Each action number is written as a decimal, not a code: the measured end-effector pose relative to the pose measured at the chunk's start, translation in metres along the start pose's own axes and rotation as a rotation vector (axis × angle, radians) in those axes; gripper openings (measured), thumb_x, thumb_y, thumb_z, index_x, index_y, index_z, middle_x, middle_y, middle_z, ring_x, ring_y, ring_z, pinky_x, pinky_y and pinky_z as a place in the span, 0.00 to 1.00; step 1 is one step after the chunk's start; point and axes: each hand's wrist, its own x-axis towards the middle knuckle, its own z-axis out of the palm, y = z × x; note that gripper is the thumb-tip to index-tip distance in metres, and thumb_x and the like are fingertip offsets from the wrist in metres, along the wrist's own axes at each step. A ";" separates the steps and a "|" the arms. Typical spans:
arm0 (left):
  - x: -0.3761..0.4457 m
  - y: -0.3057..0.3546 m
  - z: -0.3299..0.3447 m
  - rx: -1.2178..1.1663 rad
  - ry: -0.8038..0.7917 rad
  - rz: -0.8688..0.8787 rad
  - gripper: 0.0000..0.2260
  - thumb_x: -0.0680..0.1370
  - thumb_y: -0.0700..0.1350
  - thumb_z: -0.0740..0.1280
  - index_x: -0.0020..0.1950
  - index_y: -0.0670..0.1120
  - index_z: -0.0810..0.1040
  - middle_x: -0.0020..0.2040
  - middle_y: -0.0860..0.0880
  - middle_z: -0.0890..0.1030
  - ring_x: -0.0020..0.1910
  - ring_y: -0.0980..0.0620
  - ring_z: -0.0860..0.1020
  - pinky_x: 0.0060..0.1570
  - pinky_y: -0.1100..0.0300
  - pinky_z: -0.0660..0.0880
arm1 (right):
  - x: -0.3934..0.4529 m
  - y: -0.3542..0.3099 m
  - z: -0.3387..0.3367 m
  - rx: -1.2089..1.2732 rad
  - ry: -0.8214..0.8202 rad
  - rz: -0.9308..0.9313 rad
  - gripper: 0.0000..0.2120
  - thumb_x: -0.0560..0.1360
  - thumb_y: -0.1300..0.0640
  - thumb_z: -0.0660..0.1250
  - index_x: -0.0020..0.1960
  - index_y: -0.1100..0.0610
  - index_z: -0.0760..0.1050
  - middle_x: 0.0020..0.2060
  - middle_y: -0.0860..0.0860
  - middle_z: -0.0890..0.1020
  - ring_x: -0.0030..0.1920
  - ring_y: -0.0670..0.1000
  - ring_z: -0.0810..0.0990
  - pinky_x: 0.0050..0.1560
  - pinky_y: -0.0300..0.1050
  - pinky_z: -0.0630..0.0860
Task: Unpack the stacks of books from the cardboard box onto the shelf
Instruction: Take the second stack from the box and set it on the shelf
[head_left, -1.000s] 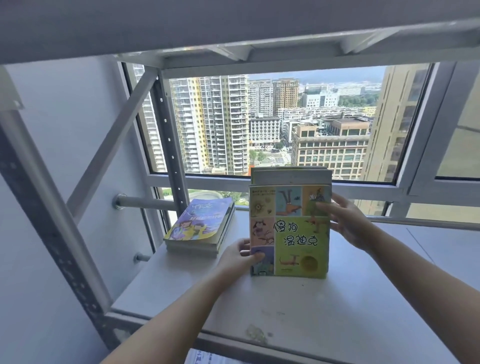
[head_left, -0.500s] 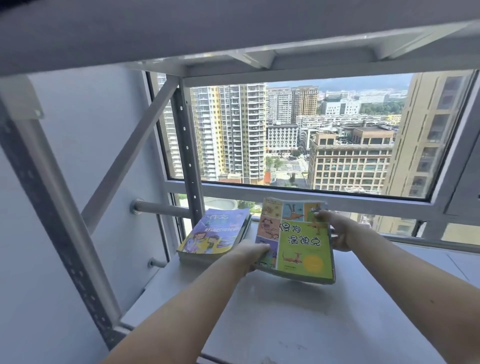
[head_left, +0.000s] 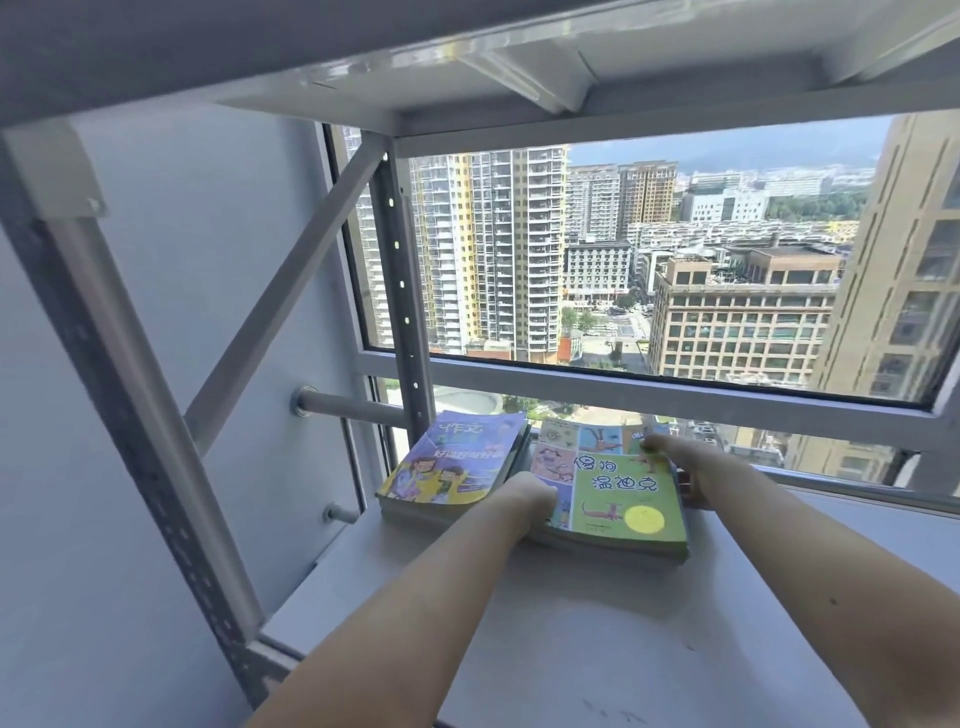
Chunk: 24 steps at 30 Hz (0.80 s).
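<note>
From my remote seat I read this as partway through: a first stack with a purple cover already lies flat at the far left corner of the shelf, hard by the perforated metal upright, and a second, green-covered stack is down just to its right — the two look to be touching or nearly so. The cardboard box is out of view, so I cannot say how much is left in it. My left hand rests on the near left part of the green stack, its fingers hidden behind the knuckles, so I cannot tell how tightly it holds. My right hand has its thumb laid across the top cover and its fingers wrapped round the right edge, gripping the stack. The covers are glossy paperback, thin and slightly bowed, with soft page edges showing along the near side. The shelf board is matt pale grey with scuffs, the frame painted steel — flat diagonal brace and punched posts. Behind is a glass window on high-rise blocks.
</note>
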 end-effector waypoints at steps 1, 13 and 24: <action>0.000 0.000 -0.001 0.041 0.003 0.000 0.17 0.82 0.46 0.57 0.34 0.47 0.59 0.35 0.50 0.61 0.41 0.50 0.66 0.35 0.63 0.64 | 0.000 -0.001 0.001 -0.031 0.012 -0.004 0.16 0.75 0.49 0.69 0.50 0.63 0.73 0.39 0.58 0.81 0.33 0.55 0.81 0.26 0.43 0.79; -0.005 0.013 -0.004 0.115 0.067 0.084 0.30 0.79 0.53 0.63 0.74 0.35 0.61 0.65 0.41 0.75 0.59 0.44 0.76 0.56 0.56 0.74 | 0.003 -0.016 -0.012 -0.453 0.300 -0.247 0.38 0.70 0.41 0.73 0.68 0.66 0.68 0.57 0.61 0.78 0.54 0.61 0.78 0.52 0.51 0.76; -0.041 0.032 -0.060 0.433 0.283 0.520 0.33 0.69 0.59 0.74 0.69 0.45 0.70 0.62 0.44 0.76 0.60 0.45 0.75 0.59 0.49 0.75 | -0.103 -0.018 -0.034 -1.143 0.549 -0.507 0.36 0.74 0.32 0.61 0.72 0.57 0.66 0.69 0.55 0.70 0.69 0.58 0.69 0.65 0.53 0.68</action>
